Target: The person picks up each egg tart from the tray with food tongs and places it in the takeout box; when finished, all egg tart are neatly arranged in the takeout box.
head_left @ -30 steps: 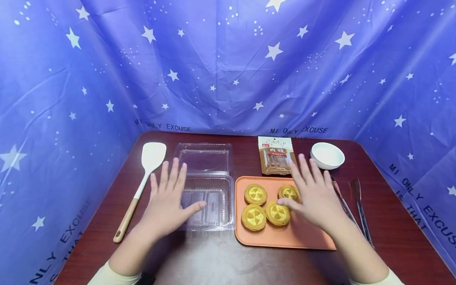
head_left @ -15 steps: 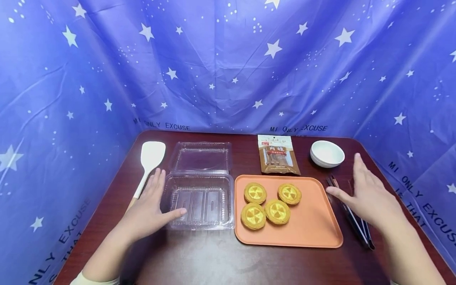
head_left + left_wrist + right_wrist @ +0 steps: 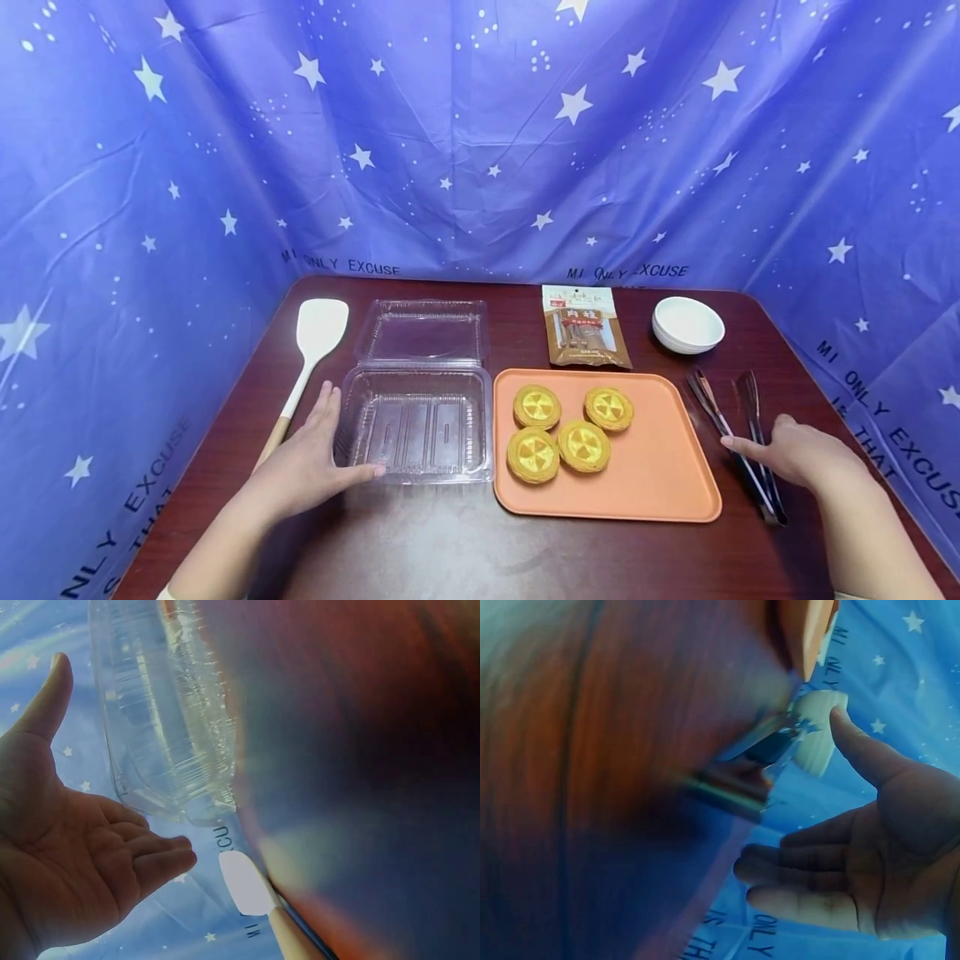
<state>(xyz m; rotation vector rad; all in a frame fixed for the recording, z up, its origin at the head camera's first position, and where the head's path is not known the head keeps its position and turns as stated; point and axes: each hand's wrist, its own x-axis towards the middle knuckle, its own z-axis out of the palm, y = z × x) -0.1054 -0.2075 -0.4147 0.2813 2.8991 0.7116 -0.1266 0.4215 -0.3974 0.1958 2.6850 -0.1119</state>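
Note:
My left hand (image 3: 311, 458) hovers at the left side of a clear plastic clamshell box (image 3: 420, 425), thumb spread away from the fingers. In the left wrist view that hand (image 3: 82, 847) holds nothing, and the box (image 3: 165, 712) stands beyond it. My right hand (image 3: 806, 450) is over metal tongs (image 3: 756, 458) that lie spread on the table. In the right wrist view its fingers (image 3: 802, 900) are extended and apart from the blurred tongs (image 3: 735, 780). Several egg tarts (image 3: 585, 446) lie on the left half of an orange tray (image 3: 652, 492) between the hands.
A white spatula (image 3: 321, 329) with a wooden handle lies at the left. Behind the tray are a brown-and-white packet (image 3: 587, 329) and a white bowl (image 3: 687, 325). A starry blue curtain (image 3: 480, 167) surrounds the table (image 3: 420, 550).
Both hands have moved apart and lowered. The left went from over the box to its left side; the right went from above the tray out to the tongs.

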